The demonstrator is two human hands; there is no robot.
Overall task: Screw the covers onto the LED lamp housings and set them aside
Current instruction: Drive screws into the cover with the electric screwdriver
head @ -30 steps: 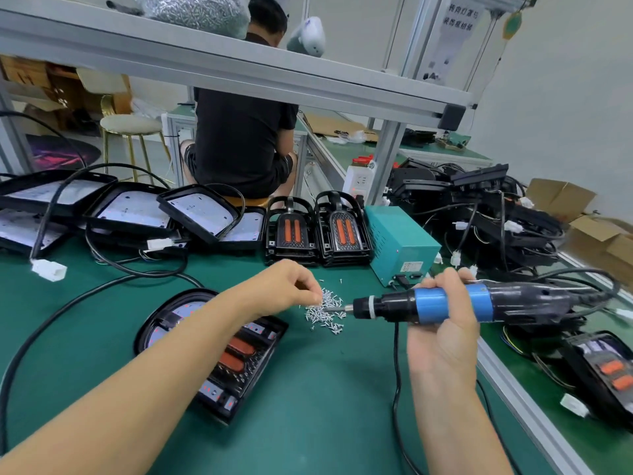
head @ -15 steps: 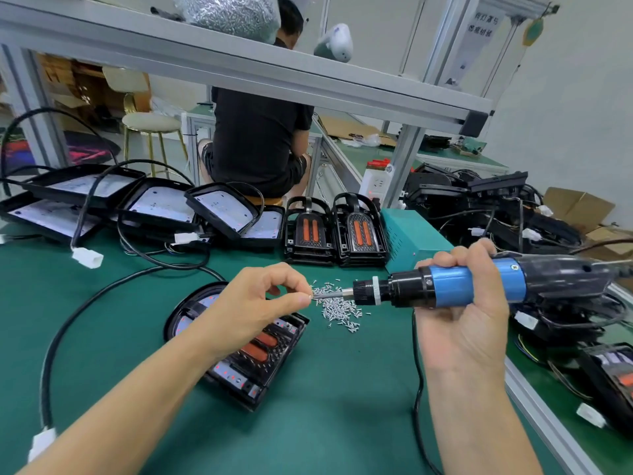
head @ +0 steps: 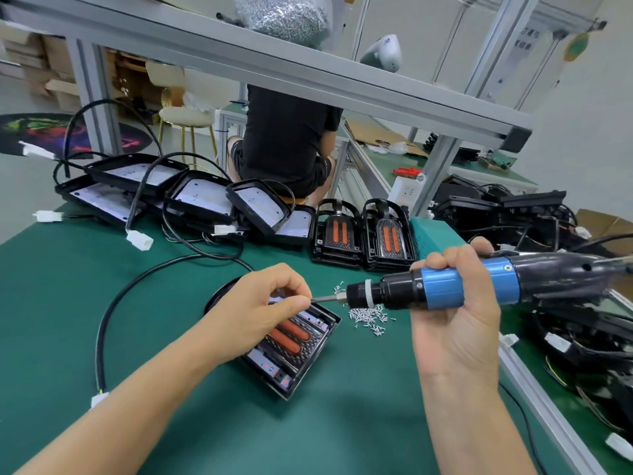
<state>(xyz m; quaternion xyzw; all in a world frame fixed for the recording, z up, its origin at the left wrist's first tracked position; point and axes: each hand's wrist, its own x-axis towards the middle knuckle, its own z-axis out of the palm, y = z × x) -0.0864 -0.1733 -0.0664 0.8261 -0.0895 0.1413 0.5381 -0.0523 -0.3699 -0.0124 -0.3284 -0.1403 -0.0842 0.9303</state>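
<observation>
A black LED lamp housing [head: 291, 351] with two orange bars lies on the green mat, partly under my left hand. My left hand [head: 263, 303] hovers above it, thumb and fingers pinched at the tip of the screwdriver bit; a screw there is too small to make out. My right hand [head: 455, 313] grips the blue-and-black electric screwdriver [head: 445, 291], held level and pointing left. A small pile of silver screws [head: 368, 317] lies just right of the housing, below the screwdriver's nose.
Two finished lamps [head: 363, 234] stand at the back centre beside a teal power box [head: 433, 233]. Open housings with white panels [head: 191, 197] and cables crowd the back left. More black lamps [head: 513, 214] pile at the right. A person in black sits beyond the bench.
My left hand left the screw pile and came to the screwdriver bit's tip, fingers pinching there. The view shifted, so the housing and hands sit more central.
</observation>
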